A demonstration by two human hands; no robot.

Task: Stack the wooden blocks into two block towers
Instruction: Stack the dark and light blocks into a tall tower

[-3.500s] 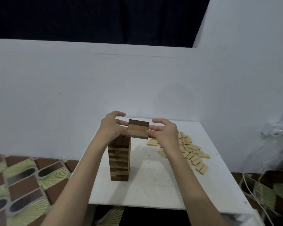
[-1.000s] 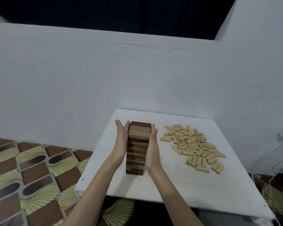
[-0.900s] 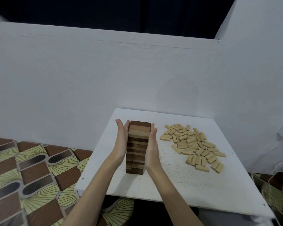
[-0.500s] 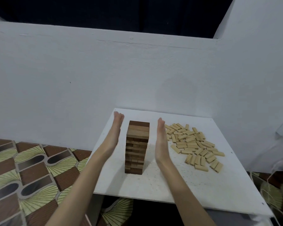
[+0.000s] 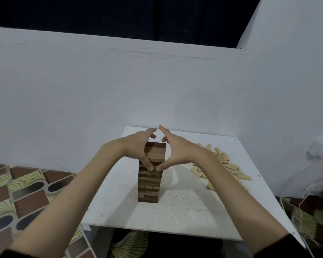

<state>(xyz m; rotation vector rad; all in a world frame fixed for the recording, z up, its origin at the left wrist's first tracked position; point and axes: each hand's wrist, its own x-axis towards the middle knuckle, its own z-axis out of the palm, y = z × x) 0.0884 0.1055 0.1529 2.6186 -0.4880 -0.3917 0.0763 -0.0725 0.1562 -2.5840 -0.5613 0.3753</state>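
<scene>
On the white surface (image 5: pixel 185 216) stands a dark wooden block tower (image 5: pixel 150 175). Left hand (image 5: pixel 138 146) and right hand (image 5: pixel 177 149) frame its upper part, fingers straight behind it, thumbs touching its front face; neither grip closes around anything. Pale loose blocks (image 5: pixel 226 166) lie scattered to the right.

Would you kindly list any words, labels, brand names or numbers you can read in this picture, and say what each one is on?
None can be read.
The dark block tower shows bare wood on its visible faces, and so do the loose pale blocks.
The white table carries only dark specks, no print.
The white wall is unmarked.
</scene>
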